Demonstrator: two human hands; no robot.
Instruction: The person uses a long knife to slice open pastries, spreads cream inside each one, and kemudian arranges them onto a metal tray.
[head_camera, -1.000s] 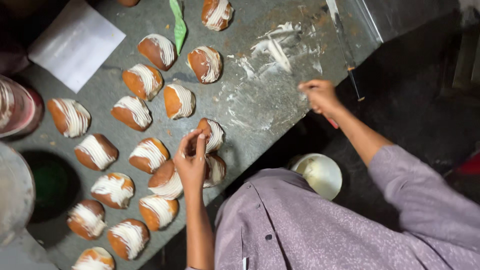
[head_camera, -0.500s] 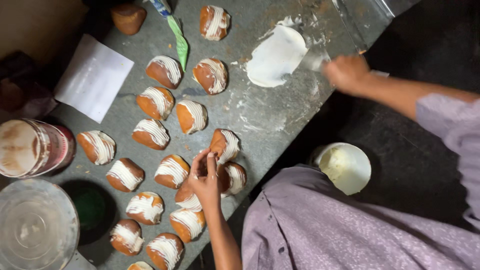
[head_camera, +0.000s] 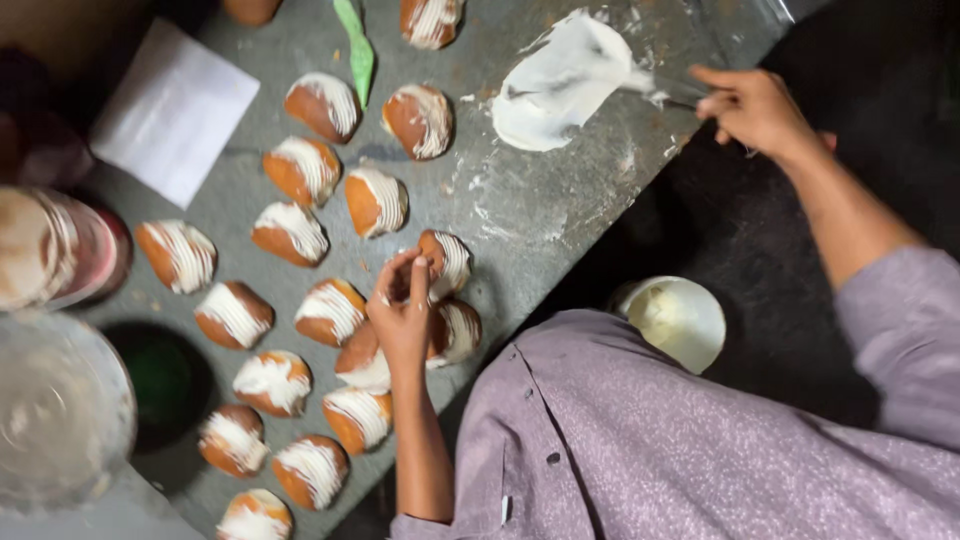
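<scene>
Two bare hands worked over a grey worktop (head_camera: 560, 240), seen from the head camera looking straight down. Left hand (head_camera: 402, 312) had its grip pinched together on a small brown bun (head_camera: 440, 262) topped with white cream, lifted at the near edge of the worktop. Right hand (head_camera: 755, 105) was closed around a thin spreading knife (head_camera: 665, 90), its blade loaded with a broad smear of white cream (head_camera: 560, 80) lying on the worktop's far right corner. About seventeen more cream-striped buns (head_camera: 300, 232) lay in loose rows to the left of the held bun, some touching. A white bowl of cream (head_camera: 678, 320) sat off the worktop, just right of the held bun, near the person's purple shirt (head_camera: 640, 450). A white paper sheet (head_camera: 175, 110) and a green strip (head_camera: 355, 45) lay at the far side; glass jars (head_camera: 55, 250) stood at the left.

Judging from this, the held bun could slip from the light pinch and fall off the near edge. Cream might smear the sleeve as the knife crossed back. Crowded buns could get knocked and smudged.
</scene>
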